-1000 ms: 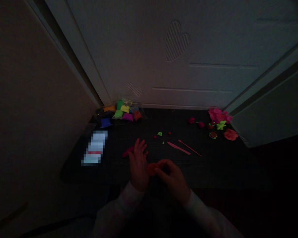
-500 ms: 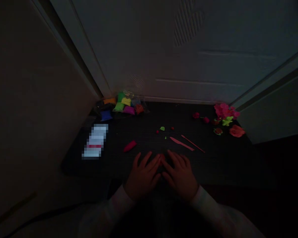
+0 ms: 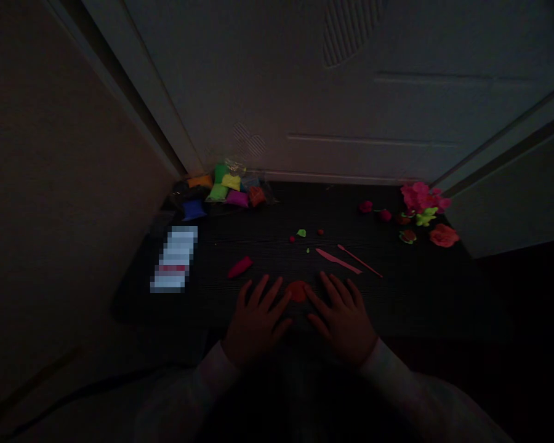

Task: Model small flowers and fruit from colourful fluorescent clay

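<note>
A flat, round, orange-red piece of clay [image 3: 298, 291] lies on the dark table [image 3: 203, 307] between my hands. My left hand [image 3: 258, 320] rests with fingers spread, its index fingertip at the clay's left edge. On the other side my right hand [image 3: 341, 317] is spread too, its index fingertip touching the clay's right edge. Beyond my right fingers lie a pink plastic knife [image 3: 338, 261] and a thin pink stick tool [image 3: 360, 261]. A crimson lump of clay [image 3: 240, 267] sits ahead of my left hand. Small green [image 3: 301, 233] and red bits [image 3: 292, 239] lie farther ahead.
Colourful clay packets [image 3: 231, 187] are heaped at the back left. A pixelated bright rectangle [image 3: 174, 258] lies at the left. Pink flower shapes [image 3: 422, 198], a coral rose [image 3: 444, 235] and cherry-like balls [image 3: 365, 207] stand at the back right. A pale panelled door [image 3: 277, 92] rises behind the table.
My hands have moved apart, the left one leftward and the right one slightly rightward. The orange-red clay, mostly covered before, now shows as a flat disc. The camera view has shifted slightly.
</note>
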The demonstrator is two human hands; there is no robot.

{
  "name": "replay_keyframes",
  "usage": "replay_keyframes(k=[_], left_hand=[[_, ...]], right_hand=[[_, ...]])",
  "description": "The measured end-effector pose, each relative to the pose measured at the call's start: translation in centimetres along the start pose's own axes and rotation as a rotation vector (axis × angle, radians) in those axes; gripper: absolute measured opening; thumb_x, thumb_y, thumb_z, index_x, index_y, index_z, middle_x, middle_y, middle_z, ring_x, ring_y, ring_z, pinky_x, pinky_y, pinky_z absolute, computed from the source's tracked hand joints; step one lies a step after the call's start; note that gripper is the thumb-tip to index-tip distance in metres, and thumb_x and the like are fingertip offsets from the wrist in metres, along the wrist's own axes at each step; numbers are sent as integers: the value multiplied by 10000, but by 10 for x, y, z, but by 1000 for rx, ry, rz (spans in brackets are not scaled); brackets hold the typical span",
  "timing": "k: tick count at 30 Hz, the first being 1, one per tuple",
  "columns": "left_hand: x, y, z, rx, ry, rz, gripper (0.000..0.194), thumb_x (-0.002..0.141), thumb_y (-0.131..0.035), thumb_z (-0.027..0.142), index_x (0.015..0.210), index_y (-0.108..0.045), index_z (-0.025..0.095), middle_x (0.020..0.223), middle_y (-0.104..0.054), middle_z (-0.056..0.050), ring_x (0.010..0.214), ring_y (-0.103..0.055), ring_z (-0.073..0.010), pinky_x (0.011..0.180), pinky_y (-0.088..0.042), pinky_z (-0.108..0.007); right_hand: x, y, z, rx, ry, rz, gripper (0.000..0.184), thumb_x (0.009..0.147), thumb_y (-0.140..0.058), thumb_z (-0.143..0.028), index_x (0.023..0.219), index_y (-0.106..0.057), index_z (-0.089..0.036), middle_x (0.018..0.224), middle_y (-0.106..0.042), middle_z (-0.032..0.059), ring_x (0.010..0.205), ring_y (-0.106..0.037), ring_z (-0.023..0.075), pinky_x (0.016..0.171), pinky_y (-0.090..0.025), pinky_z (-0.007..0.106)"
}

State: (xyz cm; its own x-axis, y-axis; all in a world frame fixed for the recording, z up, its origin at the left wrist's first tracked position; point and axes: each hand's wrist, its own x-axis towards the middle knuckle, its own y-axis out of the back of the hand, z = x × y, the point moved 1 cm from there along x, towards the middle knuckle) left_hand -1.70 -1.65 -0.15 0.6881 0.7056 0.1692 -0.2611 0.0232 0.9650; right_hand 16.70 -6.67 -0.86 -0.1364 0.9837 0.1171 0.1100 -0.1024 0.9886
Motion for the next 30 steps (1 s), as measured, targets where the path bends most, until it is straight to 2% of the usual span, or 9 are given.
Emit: replay_keyframes(k=[4, 7, 13, 18, 23, 26, 30], left_hand=[[0, 3, -6, -27, -25, -46, 450, 787, -406, 439, 1216, -406, 305, 1310, -391, -73, 1189, -325, -304, 907, -278, -491], [8, 6, -6, -46, -49, -68, 486, 791, -389, 452, 1253, -346, 306, 1345, -329, -94, 1213, -283, -312, 913, -266, -506], [28, 7, -6, -62, -102, -128, 421, 817, -340, 433, 1219, -391, 321, 1363, -309, -44, 1242, -241, -294, 952, -201, -522], [30, 4, -12, -46, -101, -120, 436, 802, -357, 464, 1212, -401, 324, 1354, -326, -47, 1237, -248, -308, 947, -209, -529], [32, 2, -8, -42, -51, -91, 442, 795, -370, 470, 1205, -417, 312, 1344, -343, -60, 1239, -245, -304, 949, -217, -520], [34, 1, -9, -59, -27, -95, 469, 793, -374, 468, 1228, -391, 293, 1348, -330, -78, 1242, -236, -304, 946, -228, -516], [30, 2, -17, -89, -56, -99, 467, 813, -366, 394, 1262, -339, 269, 1364, -293, -92, 1244, -225, -297, 939, -247, -500]], right_hand=[[-6, 2, 9, -10, 39, 0, 461, 786, -436, -404, 1233, -398, -293, 1331, -337, 118, 1175, -332, 281, 940, -221, 502], [-6, 2, 9, 9, 105, 19, 492, 777, -458, -391, 1251, -366, -300, 1339, -324, 112, 1187, -315, 282, 954, -198, 512], [1, 3, -1, 60, 144, -46, 481, 787, -410, -458, 1247, -360, -325, 1336, -326, 120, 1222, -273, 276, 958, -176, 528], [-2, 3, 0, 82, 161, -43, 441, 785, -414, -467, 1204, -421, -331, 1334, -331, 113, 1229, -264, 268, 966, -173, 514], [-8, 5, 3, 103, 200, -54, 424, 765, -468, -441, 1177, -450, -344, 1325, -352, 96, 1215, -285, 268, 964, -182, 512], [-6, 6, 3, 111, 219, -54, 468, 766, -461, -448, 1218, -399, -342, 1327, -345, 105, 1216, -283, 264, 963, -192, 506], [5, 6, -5, 100, 158, -29, 534, 773, -438, -455, 1271, -332, -292, 1345, -313, 124, 1232, -248, 274, 969, -179, 508]])
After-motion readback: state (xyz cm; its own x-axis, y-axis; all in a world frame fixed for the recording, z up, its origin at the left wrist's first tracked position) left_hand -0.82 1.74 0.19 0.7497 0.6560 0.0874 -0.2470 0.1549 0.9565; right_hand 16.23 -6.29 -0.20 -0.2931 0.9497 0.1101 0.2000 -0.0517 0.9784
